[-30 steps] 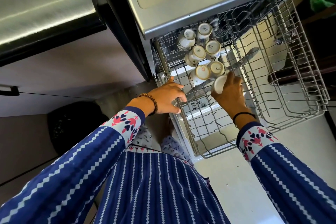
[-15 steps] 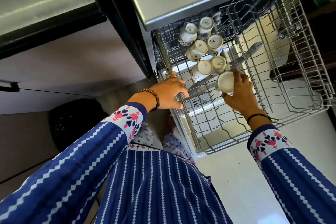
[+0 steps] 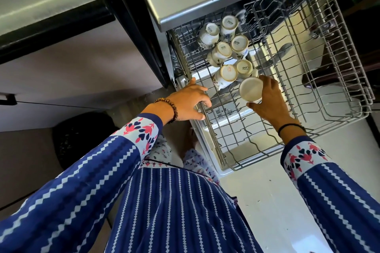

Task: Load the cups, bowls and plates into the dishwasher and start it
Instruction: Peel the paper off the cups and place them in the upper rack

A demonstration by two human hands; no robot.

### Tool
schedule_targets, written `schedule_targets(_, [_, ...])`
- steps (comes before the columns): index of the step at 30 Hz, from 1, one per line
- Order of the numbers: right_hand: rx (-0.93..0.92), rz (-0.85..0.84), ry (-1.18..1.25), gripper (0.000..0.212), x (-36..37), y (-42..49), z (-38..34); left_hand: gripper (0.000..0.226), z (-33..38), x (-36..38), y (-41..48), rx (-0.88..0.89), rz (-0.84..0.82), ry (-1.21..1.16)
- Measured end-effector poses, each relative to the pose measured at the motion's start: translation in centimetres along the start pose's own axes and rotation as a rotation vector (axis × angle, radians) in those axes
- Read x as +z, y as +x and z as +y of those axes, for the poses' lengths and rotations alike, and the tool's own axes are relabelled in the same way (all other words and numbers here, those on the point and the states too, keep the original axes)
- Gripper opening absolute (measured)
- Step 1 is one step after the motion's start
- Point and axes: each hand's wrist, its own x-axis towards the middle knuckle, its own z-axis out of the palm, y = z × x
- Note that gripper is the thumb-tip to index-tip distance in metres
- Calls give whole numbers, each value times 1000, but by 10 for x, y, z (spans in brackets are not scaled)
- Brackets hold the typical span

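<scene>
Left hand [image 3: 189, 102] clasps the pulled-out rack [image 3: 339, 68] by its side rail, likely to steady it, right hand [image 3: 269, 98] grasps a cup [image 3: 251, 89] just beside the six inverted cups [image 3: 226, 51], long axis near upright, flat round end facing up, probably base-up to drain.
</scene>
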Motion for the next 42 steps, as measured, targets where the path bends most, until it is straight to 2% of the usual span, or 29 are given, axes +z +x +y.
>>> schedule_targets(4, [15, 62, -10, 89, -7, -14, -11, 43, 6, -1, -1, -6, 9, -1])
schedule_targets(9, [-91, 140, 15, 72, -17, -43, -43, 38, 18, -2, -15, -24, 102, -96])
schedule_targets(19, [-395, 169, 396, 37, -58, -86, -173, 33, 33, -59, -93, -21, 503, -146])
schedule_targets(23, [-532, 115, 440, 30, -85, -97, -236, 29, 30, -83, -150, -74, 776, -176])
schedule_targets(29, [-725, 44, 518, 23, -104, -99, -321, 30, 0, -110, -228, -194, 1046, -149])
schedule_targets(36, [-933, -86, 481, 19, -108, -88, -431, 20, -43, -127, -303, -340, 1375, -314])
schedule_targets(38, [-985, -105, 448, 18, -106, -86, -464, 19, -55, -132, -321, -367, 1450, -356])
schedule_targets(42, [-1053, -196, 425, 22, -95, -83, -531, 20, -87, -147, -352, -420, 1485, -382])
